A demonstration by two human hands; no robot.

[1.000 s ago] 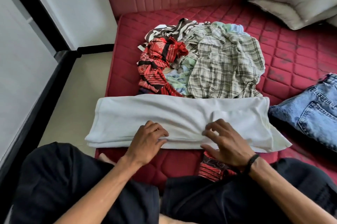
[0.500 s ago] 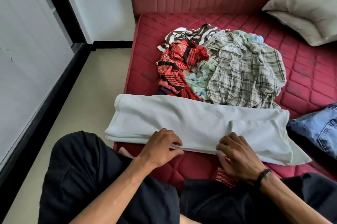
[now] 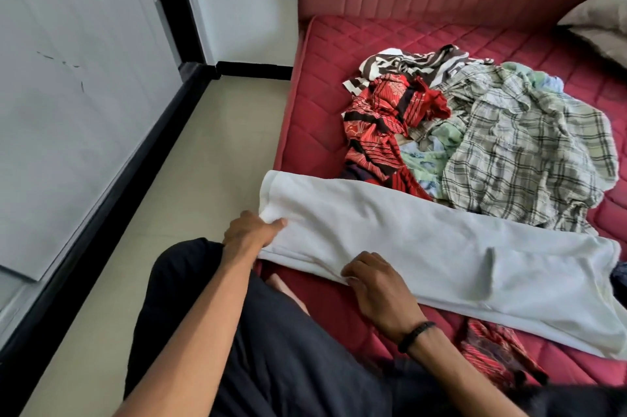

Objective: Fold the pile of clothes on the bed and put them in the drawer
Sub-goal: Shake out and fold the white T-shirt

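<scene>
Hands have moved left along the white cloth (image 3: 424,243). The left hand (image 3: 249,233) now pinches its left end at 9 o'clock; the right hand (image 3: 376,287) curls on the near edge. The clothes pile (image 3: 492,138) lies on the red bed (image 3: 322,100) at 1 o'clock. No writing shows.

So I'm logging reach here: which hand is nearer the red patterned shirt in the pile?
Left. The left hand grips the white cloth's end just below-left of the red patterned shirt; the right hand pinches the near edge, farther down.
</scene>
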